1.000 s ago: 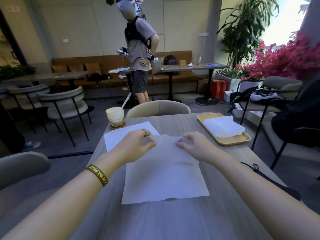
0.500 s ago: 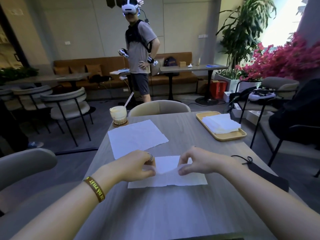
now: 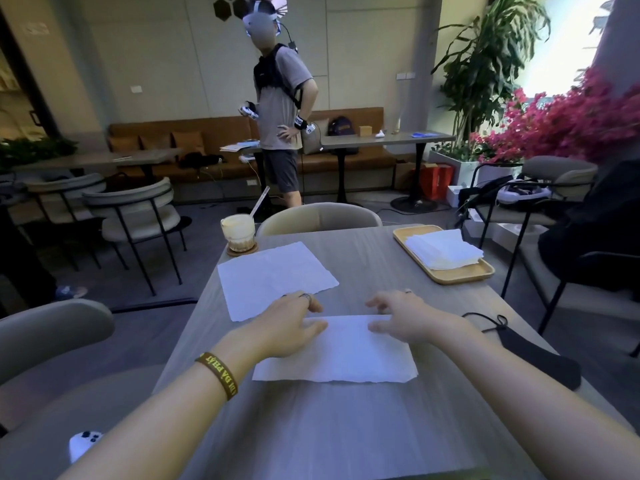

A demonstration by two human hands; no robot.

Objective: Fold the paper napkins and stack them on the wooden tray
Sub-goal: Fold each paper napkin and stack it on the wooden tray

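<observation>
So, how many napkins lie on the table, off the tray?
2. One folded napkin lies near centre, under the left hand and right hand; one unfolded napkin lies behind it, beside the drink. None seem hidden.

A: What is fitted to the left arm?
B: One dark wristband with yellow block lettering encircles the wrist. The forearm is bare.
A: And the left hand?
B: It carries one metallic ring on a finger.
A: What about the right side?
B: The right hand carries a second ring, a narrow dark band. The forearm is bare to the frame edge.
</observation>
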